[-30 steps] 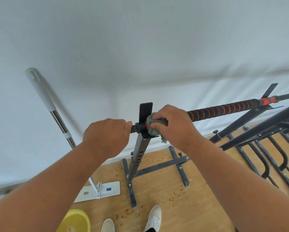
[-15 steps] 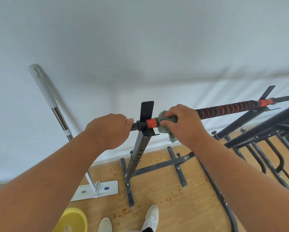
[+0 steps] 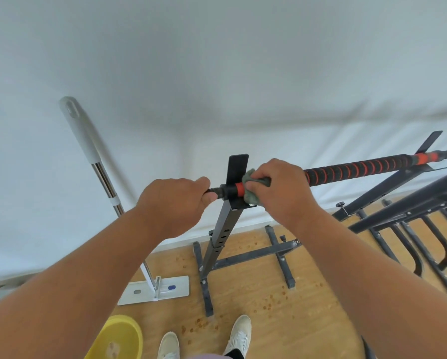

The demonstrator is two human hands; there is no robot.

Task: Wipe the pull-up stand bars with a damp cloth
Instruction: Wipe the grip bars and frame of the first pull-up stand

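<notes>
The long black bar with red rings [image 3: 352,171] lay across the top of the black metal stand post [image 3: 223,229]. It ran from the post up to the right, in front of the white wall [image 3: 217,73].

The right hand [image 3: 277,189] was on the bar just to the right of the post. Its fingers were curled over a small grey-green cloth [image 3: 253,182] and squeezed it around the bar. The cloth sat under the fingers and thumb, with a bit hanging down below the bar. A red band on the bar showed just left of the cloth.

The left hand [image 3: 175,200] was on the other side of the post. Its fingers were curled tight around the thin black end of the bar.

On the wooden floor [image 3: 256,294] stood a flat white mop with a shiny metal handle [image 3: 105,182], a yellow plastic bucket [image 3: 118,338] and two white shoes [image 3: 239,332]. More black metal frames [image 3: 411,203] were off to the right.
</notes>
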